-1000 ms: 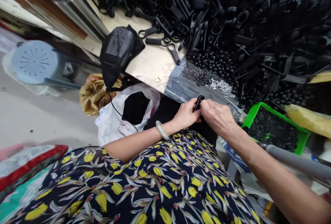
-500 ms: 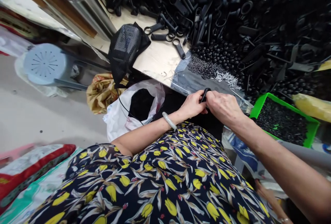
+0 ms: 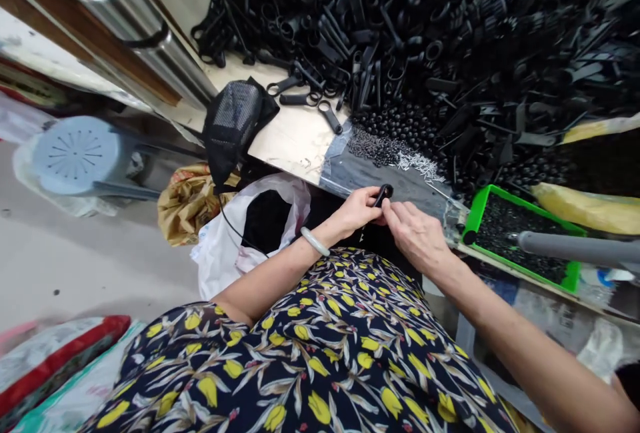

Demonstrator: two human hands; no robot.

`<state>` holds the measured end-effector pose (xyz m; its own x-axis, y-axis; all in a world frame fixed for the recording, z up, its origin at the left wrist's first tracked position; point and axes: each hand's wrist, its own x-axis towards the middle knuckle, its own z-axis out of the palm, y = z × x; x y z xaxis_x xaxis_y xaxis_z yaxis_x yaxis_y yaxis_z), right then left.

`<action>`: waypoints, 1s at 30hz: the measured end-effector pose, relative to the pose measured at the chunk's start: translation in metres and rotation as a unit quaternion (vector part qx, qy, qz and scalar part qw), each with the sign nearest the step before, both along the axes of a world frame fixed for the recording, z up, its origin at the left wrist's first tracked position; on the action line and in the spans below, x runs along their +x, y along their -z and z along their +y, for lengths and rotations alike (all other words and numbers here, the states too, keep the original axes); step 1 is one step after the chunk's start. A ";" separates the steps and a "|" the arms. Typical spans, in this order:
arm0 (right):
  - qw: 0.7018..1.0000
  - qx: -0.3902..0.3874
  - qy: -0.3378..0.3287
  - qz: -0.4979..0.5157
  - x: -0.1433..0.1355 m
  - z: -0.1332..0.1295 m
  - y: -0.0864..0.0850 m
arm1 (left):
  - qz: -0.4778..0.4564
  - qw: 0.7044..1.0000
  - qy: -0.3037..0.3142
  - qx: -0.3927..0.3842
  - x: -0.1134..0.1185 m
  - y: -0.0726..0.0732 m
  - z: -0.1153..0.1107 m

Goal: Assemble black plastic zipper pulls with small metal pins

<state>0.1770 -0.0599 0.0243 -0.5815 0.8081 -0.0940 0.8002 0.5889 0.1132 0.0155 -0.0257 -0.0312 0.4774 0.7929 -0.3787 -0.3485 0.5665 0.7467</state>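
Note:
Above my lap, just off the table's front edge, my left hand point(image 3: 359, 211) grips a small black ringed part point(image 3: 384, 194). The fingers of my right hand point(image 3: 415, 233) are pinched against the lower right side of that part; whether they hold some smaller piece is hidden. Beyond my hands, on a dark sheet point(image 3: 370, 176), lie silvery pins point(image 3: 419, 166), tiny dark pieces point(image 3: 373, 146) and round black beads point(image 3: 400, 123). Several loose black ringed parts point(image 3: 330, 117) rest on the pale board to the left of them.
A big heap of black parts point(image 3: 400, 19) covers the table's back. Right stands a green tray point(image 3: 480, 214) of small black pieces, with a grey tube point(image 3: 575, 248) over it. Left are a black mesh pouch point(image 3: 235, 116), a white bag point(image 3: 217, 239) and a blue-grey stool point(image 3: 77, 153).
The view has shifted, so the table sits lower and further left. My right fingers have slid off the top of the black part to its lower side, showing its ring.

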 end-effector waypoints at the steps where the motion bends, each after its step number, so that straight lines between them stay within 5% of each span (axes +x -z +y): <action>1: 1.000 0.001 0.001 -0.005 -0.002 -0.002 0.001 | 0.008 1.000 0.000 0.001 0.000 0.000 0.000; 5: 1.000 -0.019 0.010 0.004 -0.004 -0.001 0.003 | 0.016 1.000 0.001 0.001 0.001 0.000 0.000; 9: 0.988 -0.048 0.038 0.145 0.027 0.014 -0.001 | -0.001 0.999 0.022 -0.028 -0.003 -0.008 -0.001; 12: 0.954 0.049 0.186 0.232 0.062 0.034 -0.002 | 0.016 0.998 0.041 -0.054 -0.008 -0.016 -0.003; 14: 0.923 0.127 0.299 0.206 0.080 0.049 0.002 | 0.020 0.997 0.033 -0.060 -0.011 -0.023 -0.003; 17: 0.912 0.142 0.365 0.124 0.095 0.065 0.010 | 0.008 0.998 0.008 -0.065 -0.012 -0.034 -0.001; 24: 0.873 0.199 0.393 0.208 0.088 0.064 -0.002 | 0.003 0.997 -0.051 -0.063 -0.006 -0.053 0.011; 30: 0.901 0.043 0.261 0.343 0.037 0.027 -0.003 | -0.004 0.995 -0.078 -0.056 -0.002 -0.051 0.015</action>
